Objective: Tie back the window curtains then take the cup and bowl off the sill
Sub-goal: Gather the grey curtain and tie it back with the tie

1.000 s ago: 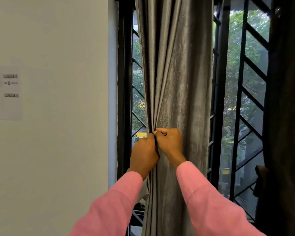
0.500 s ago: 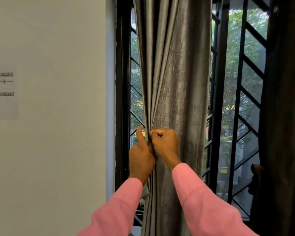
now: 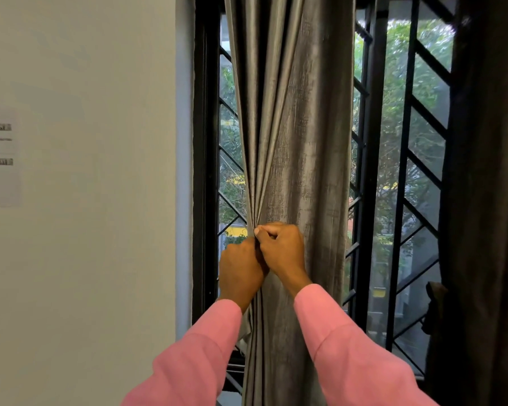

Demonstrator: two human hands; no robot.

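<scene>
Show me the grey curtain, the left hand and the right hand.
grey curtain (image 3: 305,127): head view, wide fold above the hands.
left hand (image 3: 238,269): head view, back of hand.
right hand (image 3: 283,249): head view, back of hand.

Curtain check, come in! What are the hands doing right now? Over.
Hands: left hand and right hand both gripping the grey curtain at its gathered folds. Curtain bunched, tie not visible. Nothing blocking the hands.

Pale wall on the left, printed notice stuck up; black window frame, diagonal grille, daylit green trees outside.
</scene>
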